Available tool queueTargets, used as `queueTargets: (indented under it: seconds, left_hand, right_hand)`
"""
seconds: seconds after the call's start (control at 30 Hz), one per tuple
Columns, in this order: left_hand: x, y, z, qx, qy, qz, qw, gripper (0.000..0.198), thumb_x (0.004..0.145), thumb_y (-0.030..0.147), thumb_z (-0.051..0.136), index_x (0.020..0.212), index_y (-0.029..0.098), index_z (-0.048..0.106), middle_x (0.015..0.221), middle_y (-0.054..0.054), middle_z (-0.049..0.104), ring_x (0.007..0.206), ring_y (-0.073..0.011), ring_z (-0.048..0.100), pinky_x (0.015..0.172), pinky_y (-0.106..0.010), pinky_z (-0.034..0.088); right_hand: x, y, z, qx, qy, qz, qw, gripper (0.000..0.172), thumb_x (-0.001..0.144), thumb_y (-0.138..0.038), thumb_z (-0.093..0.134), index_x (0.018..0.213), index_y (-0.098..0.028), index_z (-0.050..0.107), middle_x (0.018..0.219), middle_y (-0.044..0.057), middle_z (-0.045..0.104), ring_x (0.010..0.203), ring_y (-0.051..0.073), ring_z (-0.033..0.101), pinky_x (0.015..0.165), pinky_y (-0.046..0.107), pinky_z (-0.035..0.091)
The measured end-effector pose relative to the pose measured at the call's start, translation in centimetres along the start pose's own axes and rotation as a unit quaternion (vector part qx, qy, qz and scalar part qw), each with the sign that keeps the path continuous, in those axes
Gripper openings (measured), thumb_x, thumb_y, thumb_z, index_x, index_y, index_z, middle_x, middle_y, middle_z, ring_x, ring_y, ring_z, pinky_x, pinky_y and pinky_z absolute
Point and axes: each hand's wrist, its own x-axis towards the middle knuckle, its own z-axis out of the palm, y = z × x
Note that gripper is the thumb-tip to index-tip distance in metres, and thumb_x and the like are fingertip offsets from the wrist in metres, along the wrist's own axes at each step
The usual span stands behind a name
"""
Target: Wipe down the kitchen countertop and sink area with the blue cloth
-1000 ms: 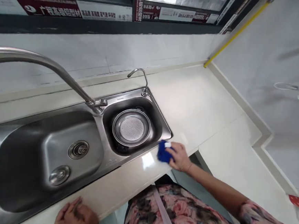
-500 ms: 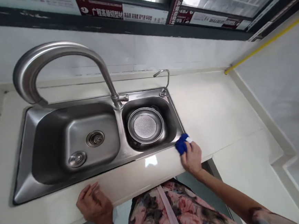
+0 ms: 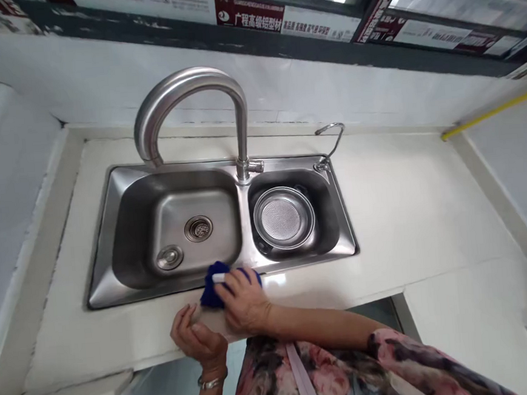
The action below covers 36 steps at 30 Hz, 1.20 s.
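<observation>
My right hand [image 3: 243, 302] presses a blue cloth [image 3: 216, 286] onto the front rim of the steel double sink [image 3: 115, 288], just below the divider between the two basins. Its fingers are closed over the cloth. My left hand [image 3: 196, 336] rests on the front edge of the white countertop [image 3: 405, 210], right beside the right hand, with its fingers curled over the edge and a bangle on the wrist.
A tall curved faucet [image 3: 191, 93] rises behind the sink, with a small thin tap [image 3: 332, 137] to its right. A round metal strainer basket [image 3: 284, 217] sits in the right basin. A drain [image 3: 198, 228] and plug [image 3: 169, 257] lie in the left basin.
My right hand has slid the blue cloth left along the sink's front rim, from the right corner to the middle. The view has turned left, and my left hand stays on the counter edge.
</observation>
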Motion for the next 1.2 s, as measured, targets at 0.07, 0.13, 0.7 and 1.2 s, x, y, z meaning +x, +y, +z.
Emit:
queueTargets:
  seconds: [0.07,0.13,0.7,1.2]
  left_hand:
    - [-0.2,0.1,-0.1,-0.017,0.034,-0.006,0.999,0.038,0.099,0.028,0.033,0.118,0.011,0.061,0.117,-0.018,0.064,0.119,-0.0286,0.058,0.105,-0.054,0.047]
    - [-0.3,0.1,-0.2,-0.022,0.044,-0.014,0.999,0.038,0.098,0.03,0.035,0.12,0.012,0.06,0.118,-0.018,0.063,0.119,-0.029,0.058,0.105,-0.054,0.047]
    - [-0.1,-0.9,-0.1,-0.005,-0.04,-0.004,0.999,0.033,0.1,0.029,0.035,0.114,0.014,0.062,0.111,-0.016,0.066,0.111,-0.0257,0.059,0.102,-0.049,0.048]
    - [0.2,-1.3,-0.5,0.02,-0.111,0.028,0.993,0.027,0.096,0.018,0.044,0.11,0.017,0.067,0.111,-0.014,0.067,0.11,-0.0255,0.061,0.103,-0.044,0.047]
  right_hand:
    - [0.1,-1.4,1.2,0.009,0.012,-0.112,0.994,0.043,0.095,-0.035,0.055,0.136,-0.022,0.056,0.134,0.011,0.058,0.124,0.029,0.045,0.113,0.053,0.028]
    - [-0.3,-1.3,1.6,0.025,0.014,-0.186,0.982,0.029,0.1,-0.034,0.051,0.126,-0.027,0.061,0.129,0.005,0.061,0.124,0.025,0.047,0.114,0.048,0.03]
    - [-10.6,14.0,-6.4,0.073,-0.035,0.168,0.982,0.049,0.078,-0.024,0.063,0.127,-0.023,0.067,0.126,0.011,0.064,0.11,0.026,0.058,0.093,0.039,0.044]
    - [2.0,12.5,-0.7,0.13,-0.113,0.079,0.982,0.04,0.094,-0.047,0.066,0.129,-0.027,0.066,0.124,0.009,0.062,0.107,0.024,0.053,0.099,0.04,0.045]
